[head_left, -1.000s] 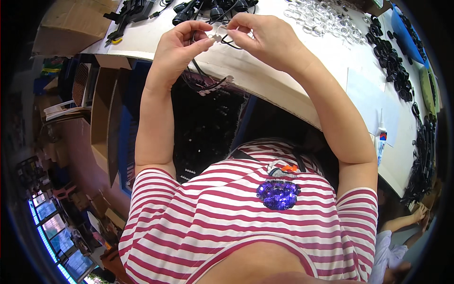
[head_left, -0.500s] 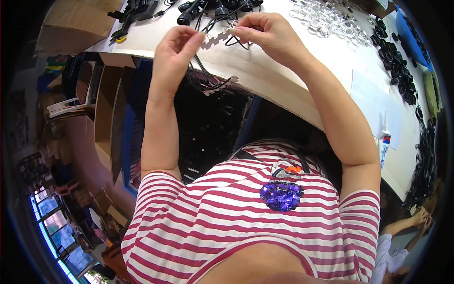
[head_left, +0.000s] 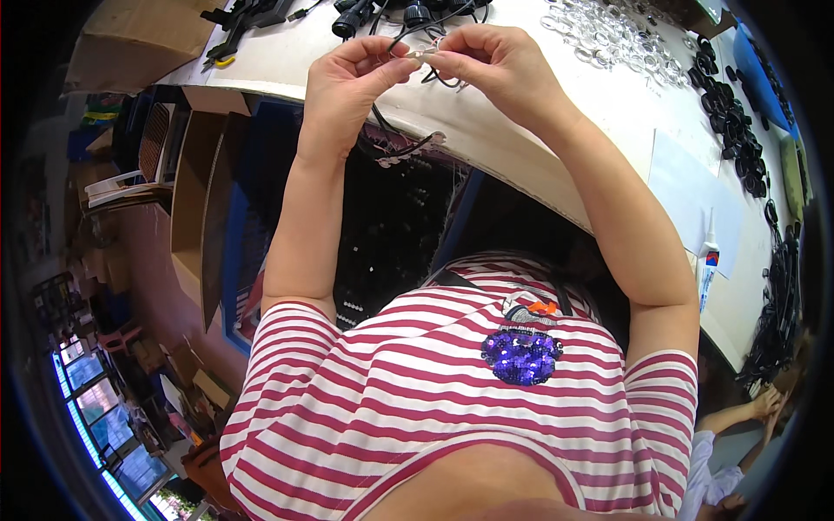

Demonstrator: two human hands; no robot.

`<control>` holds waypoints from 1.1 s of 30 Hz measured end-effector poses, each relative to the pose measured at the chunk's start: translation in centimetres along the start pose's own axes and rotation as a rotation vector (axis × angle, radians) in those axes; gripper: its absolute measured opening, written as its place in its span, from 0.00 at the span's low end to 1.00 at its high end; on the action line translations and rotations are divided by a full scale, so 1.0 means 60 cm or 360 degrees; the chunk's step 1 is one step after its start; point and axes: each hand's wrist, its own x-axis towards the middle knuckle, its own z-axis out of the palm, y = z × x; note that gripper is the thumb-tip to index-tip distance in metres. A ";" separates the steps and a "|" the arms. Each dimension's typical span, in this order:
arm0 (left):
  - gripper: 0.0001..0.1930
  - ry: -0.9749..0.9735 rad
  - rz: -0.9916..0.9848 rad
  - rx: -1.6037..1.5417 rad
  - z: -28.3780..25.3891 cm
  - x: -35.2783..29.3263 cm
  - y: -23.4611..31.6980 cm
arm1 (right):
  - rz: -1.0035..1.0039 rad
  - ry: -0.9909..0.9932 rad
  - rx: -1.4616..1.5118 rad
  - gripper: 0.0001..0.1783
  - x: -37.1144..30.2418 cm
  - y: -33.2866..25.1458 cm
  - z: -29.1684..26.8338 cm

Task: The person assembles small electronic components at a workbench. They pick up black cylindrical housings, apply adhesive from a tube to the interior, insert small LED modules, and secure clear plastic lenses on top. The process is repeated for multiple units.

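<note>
My left hand is raised at the table's near edge, thumb and forefinger closed in a pinch on a small notched strip, of which little shows now. Close against it, my right hand pinches thin wires at the same spot. The two sets of fingertips almost meet, hiding most of the join. A black cable loops beneath the right fingers. More black cables hang over the table edge past my left wrist, with pale notched pieces by their ends.
Black cylindrical fittings lie beyond my hands. Clear rings spread at the far right, beside black rings. A glue tube rests near white paper. Yellow-handled pliers and a cardboard box are left. Someone's hands show lower right.
My left hand has moved right and slightly up, bringing its fingertips to the right hand's. The notched grey strip, plainly visible before, is mostly hidden between the fingers now.
</note>
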 end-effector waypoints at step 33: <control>0.21 0.0042 0.0057 0.0031 0.012 0.008 0.010 | -0.0129 0.0213 -0.0120 0.12 0.005 0.010 -0.003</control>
